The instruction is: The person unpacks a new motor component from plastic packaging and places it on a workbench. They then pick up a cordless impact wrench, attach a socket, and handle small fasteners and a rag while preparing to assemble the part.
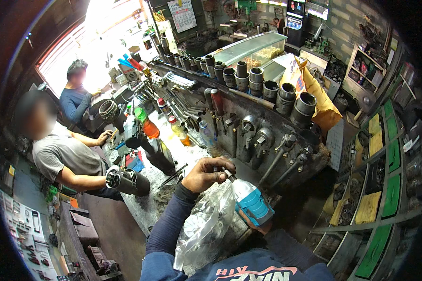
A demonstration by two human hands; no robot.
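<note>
Right, my left hand [207,174] pinches the impact wrench [249,200] nose, my right hand [254,224] grips its body; socket not fitted yet.

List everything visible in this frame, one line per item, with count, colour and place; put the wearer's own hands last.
Power tool: one, teal and white, bottom centre, nose up.
Clear plastic bag: one, transparent, below the left hand, on the bench edge.
Workbench: one, grey and grimy, running from centre to upper left.
Large sockets: many, black, in a row along the rack top.
Wrenches and ratchets: several, dark metal, hanging on the rack front.
Bottles: several, orange, green and clear, mid-bench.
Shelves: green-edged, right side, holding parts.
Co-workers: two, grey shirt and blue shirt, left.
Left hand: fingers at the tool's nose.
Right hand: mostly hidden beneath the tool's body, gripping it.
</note>
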